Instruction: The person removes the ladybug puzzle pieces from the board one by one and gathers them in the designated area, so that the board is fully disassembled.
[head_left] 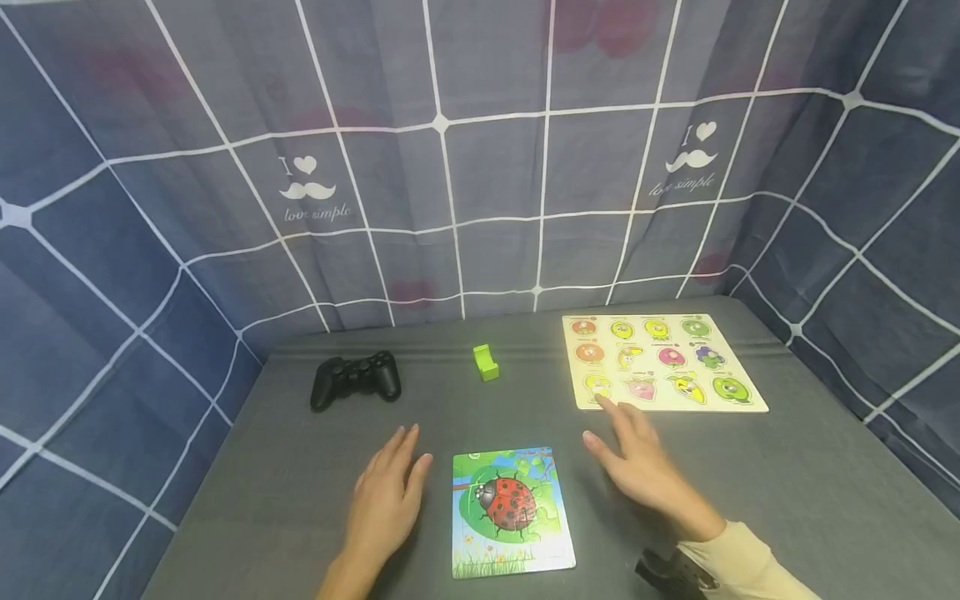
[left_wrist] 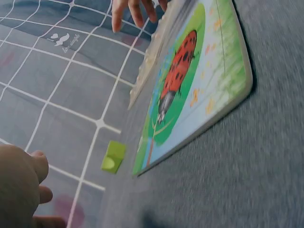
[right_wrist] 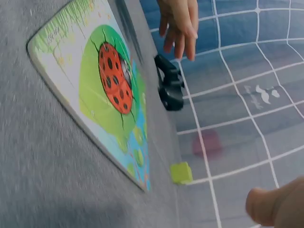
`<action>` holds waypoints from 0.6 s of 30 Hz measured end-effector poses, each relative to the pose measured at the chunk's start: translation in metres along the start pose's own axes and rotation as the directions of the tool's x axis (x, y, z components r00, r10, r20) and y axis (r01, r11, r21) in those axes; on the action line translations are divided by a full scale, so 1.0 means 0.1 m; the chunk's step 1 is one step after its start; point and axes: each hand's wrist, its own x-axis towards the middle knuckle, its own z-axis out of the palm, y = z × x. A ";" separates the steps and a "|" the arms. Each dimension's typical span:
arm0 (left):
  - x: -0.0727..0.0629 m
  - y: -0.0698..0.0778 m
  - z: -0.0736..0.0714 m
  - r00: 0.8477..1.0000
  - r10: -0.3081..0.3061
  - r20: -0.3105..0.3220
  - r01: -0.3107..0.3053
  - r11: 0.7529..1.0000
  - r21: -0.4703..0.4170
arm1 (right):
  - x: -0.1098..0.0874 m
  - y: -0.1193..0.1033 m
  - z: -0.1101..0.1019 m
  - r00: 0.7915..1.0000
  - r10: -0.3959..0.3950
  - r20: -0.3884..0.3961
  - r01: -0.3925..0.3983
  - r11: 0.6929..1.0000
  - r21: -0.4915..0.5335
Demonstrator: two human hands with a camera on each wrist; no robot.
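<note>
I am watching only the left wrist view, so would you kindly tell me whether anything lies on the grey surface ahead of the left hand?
Observer: Yes, a black game controller lies ahead of the left hand, with a gap between them in the head view.
Operator: Thank you; what does the face of the pale board show, as I see it nearly edge-on?
Observer: It carries cartoon fruit pictures, in three rows of four.
Operator: And how does the green piece sit relative to those two things?
Observer: In the head view, it lies between the controller and the board, apart from both.
</note>
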 end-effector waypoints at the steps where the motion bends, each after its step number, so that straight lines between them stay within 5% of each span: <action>1: 0.01 0.01 0.02 1.000 0.000 0.002 0.000 1.000 -0.021 | 0.01 -0.01 0.02 1.000 0.003 0.019 -0.004 1.000 0.018; 6: 0.06 0.08 0.10 1.000 0.002 0.008 -0.002 0.999 -0.046 | 0.04 -0.06 0.11 0.992 0.018 0.127 -0.027 0.997 0.069; 11: 0.10 0.17 0.16 0.994 0.014 0.111 -0.007 0.998 -0.060 | 0.06 -0.10 0.23 0.976 -0.029 0.216 0.004 0.993 0.118; 18: 0.11 0.31 0.30 0.957 0.130 0.261 -0.112 0.990 -0.084 | 0.13 -0.11 0.40 0.960 -0.152 0.237 0.124 0.984 0.130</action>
